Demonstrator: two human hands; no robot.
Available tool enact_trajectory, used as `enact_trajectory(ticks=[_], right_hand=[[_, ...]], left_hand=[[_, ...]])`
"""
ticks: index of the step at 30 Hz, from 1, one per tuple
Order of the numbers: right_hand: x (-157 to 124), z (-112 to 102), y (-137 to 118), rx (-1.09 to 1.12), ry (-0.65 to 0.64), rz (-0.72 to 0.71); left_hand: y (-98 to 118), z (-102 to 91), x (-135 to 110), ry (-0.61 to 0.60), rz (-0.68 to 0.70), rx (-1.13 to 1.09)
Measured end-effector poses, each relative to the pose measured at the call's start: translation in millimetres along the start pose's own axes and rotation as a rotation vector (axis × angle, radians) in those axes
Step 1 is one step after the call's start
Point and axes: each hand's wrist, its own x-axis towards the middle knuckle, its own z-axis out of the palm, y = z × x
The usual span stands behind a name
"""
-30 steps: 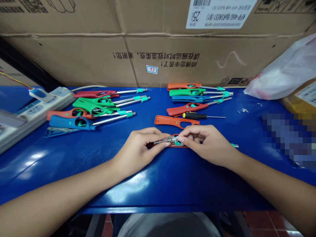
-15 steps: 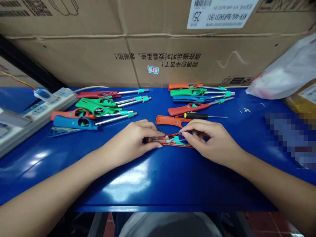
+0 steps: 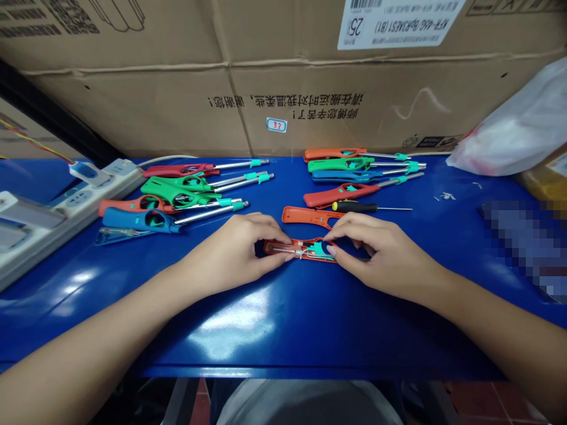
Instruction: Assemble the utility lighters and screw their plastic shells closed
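An opened orange-red gas lighter [image 3: 305, 249] lies on the blue table, its inner parts showing: a clear tank, a thin white tube and a turquoise trigger [image 3: 319, 250]. My left hand [image 3: 241, 251] grips its left end between thumb and fingers. At the right end, my right hand [image 3: 383, 245] pinches the lighter near the trigger, thumb on the near side, covering that end. Just behind it rests a loose orange shell half [image 3: 305, 216], partly hidden by my right fingers. A screwdriver [image 3: 354, 206] with a black and yellow handle lies beyond.
Several assembled lighters lie at the back left, including a blue one [image 3: 137, 219]; more lie back right, including a red one [image 3: 339, 193]. Small screws [image 3: 447, 196] are scattered right. A power strip [image 3: 91, 198], cardboard box [image 3: 177, 100] and plastic bag [image 3: 518, 124] border the table.
My right thumb and fingertips have shifted slightly around the trigger end, uncovering more of the turquoise trigger. My left hand keeps its grip. The view has moved a little.
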Motion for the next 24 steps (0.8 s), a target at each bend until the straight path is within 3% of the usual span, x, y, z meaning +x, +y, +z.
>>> enact_trajectory(ticks=[10, 19, 24], right_hand=[[2.9, -9.4, 3.5, -0.054, -0.029, -0.004], [2.8, -31.5, 9.6, -0.046, -0.257, -0.058], [3.5, -31.8, 11.4, -0.095, -0.269, -0.052]], left_hand=[[-4.4, 6.2, 1.2, 0.017, 0.013, -0.066], [8.7, 25.2, -5.2, 0.106, -0.015, -0.077], [9.8, 26.8, -6.4, 0.124, 0.029, -0.005]])
